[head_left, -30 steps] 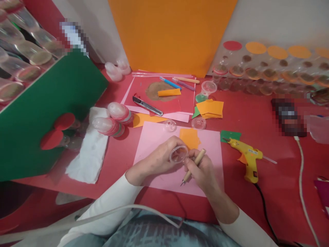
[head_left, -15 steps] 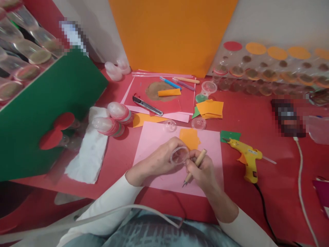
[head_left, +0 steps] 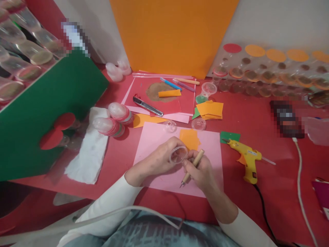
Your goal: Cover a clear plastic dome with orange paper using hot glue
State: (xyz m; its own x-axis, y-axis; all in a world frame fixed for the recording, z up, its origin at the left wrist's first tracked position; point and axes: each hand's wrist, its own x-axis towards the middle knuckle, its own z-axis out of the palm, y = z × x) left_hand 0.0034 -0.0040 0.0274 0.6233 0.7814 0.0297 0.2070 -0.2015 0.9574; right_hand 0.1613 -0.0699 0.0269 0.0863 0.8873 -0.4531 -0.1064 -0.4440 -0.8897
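- From my end, the red table (head_left: pixel 257 209) looked crowded on every side of the pink sheet (head_left: pixel 159 183).
- Left: stacked clear domes with red rims (head_left: pixel 119 111) stood against a white cloth (head_left: pixel 87 151); a green board (head_left: pixel 64 99) leaned beyond.
- Far side: a utility knife (head_left: pixel 147 106) lay across red card (head_left: pixel 168 107), near a blue pen (head_left: pixel 170 83).
- Right: a yellow glue gun (head_left: pixel 245 156) lay on its side, nozzle over a green card piece (head_left: pixel 230 136).
- Closest to the hands: an orange paper piece (head_left: pixel 189 139) on the sheet, just beyond them; two clear lids (head_left: pixel 198 124) sat near the sheet's far edge.
- Clear plastic cup (head_left: pixel 177 155): see-through, round, pale rim; held above the sheet, opening tilted toward my view. Its lower part I couldn't make out.
- Left hand (head_left: pixel 163 156): fingers wrapped around the cup from its left, clamped on it.
- Right hand (head_left: pixel 202 171): closed on a wooden-handled needle tool (head_left: pixel 193 165), metal point aimed down and left, clear of the cup; fingertips at the cup's right rim.
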